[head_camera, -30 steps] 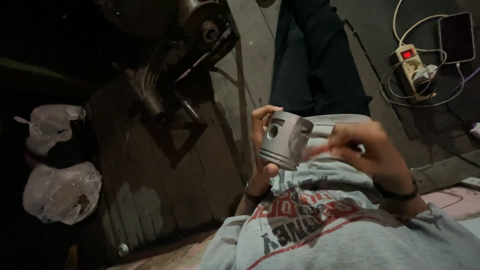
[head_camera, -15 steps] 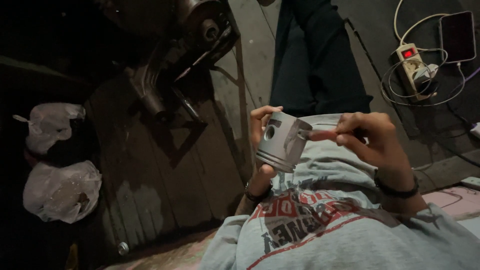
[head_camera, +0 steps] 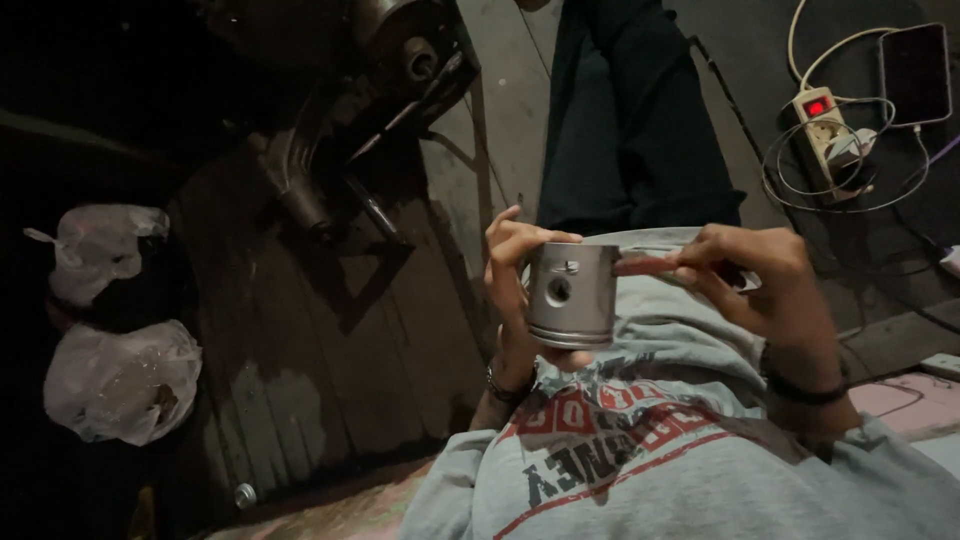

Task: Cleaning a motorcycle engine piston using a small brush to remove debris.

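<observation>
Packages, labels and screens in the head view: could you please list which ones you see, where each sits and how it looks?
Phone: top right on the floor, dark rectangular screen, cable attached.
Power strip: beside the phone, pale block with a glowing red switch, white cables coiled around.
Two plastic bags: far left on the floor, crumpled, whitish translucent.
Printed sweatshirt: grey, red and dark lettering, below the metal piston held by the left hand.

The left hand (head_camera: 515,290) sits mostly hidden behind the metal piston (head_camera: 572,295), the right hand (head_camera: 760,275) swallows whatever thin tool it pinches, the dark engine part (head_camera: 400,50) at twelve o'clock runs off the top edge, and the phone (head_camera: 915,75) at two o'clock is cropped.
</observation>
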